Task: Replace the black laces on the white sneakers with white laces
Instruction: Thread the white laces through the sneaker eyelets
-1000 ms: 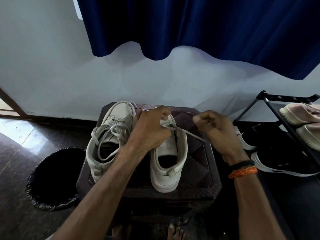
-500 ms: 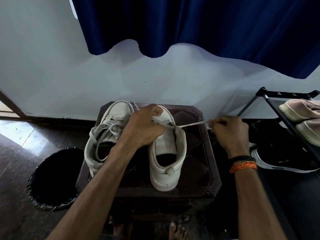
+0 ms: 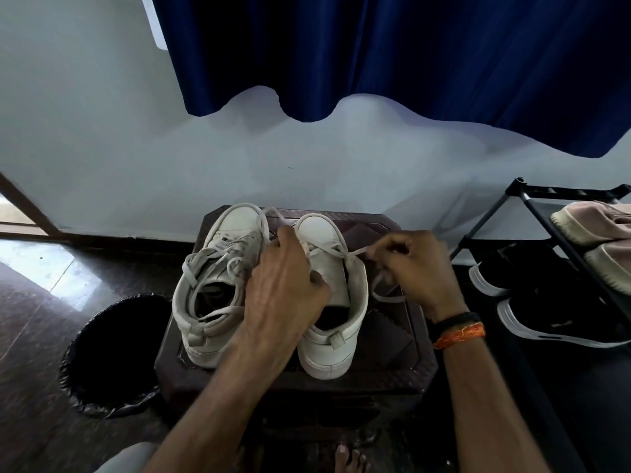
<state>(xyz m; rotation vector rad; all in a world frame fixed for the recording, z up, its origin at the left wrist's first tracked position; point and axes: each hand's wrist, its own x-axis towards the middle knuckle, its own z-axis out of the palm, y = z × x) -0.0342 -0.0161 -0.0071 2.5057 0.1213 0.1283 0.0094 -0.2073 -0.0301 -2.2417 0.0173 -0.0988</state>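
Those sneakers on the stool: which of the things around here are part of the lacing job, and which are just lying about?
Part of the job:
right sneaker, steadied by the left hand
white lace, pinched by the right hand
left sneaker, already laced
stool under both

Just lying about:
bin
shoe rack with pink shoes
black shoes
blue curtain

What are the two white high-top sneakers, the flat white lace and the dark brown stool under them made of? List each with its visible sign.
White high-top sneakers: probably smooth leather or synthetic, going by the matte, unwoven surface.
Flat white lace: looks like woven fabric tape; it bends limply where the right hand pinches it.
Dark brown stool: likely moulded plastic, given its faceted top with a slight sheen.
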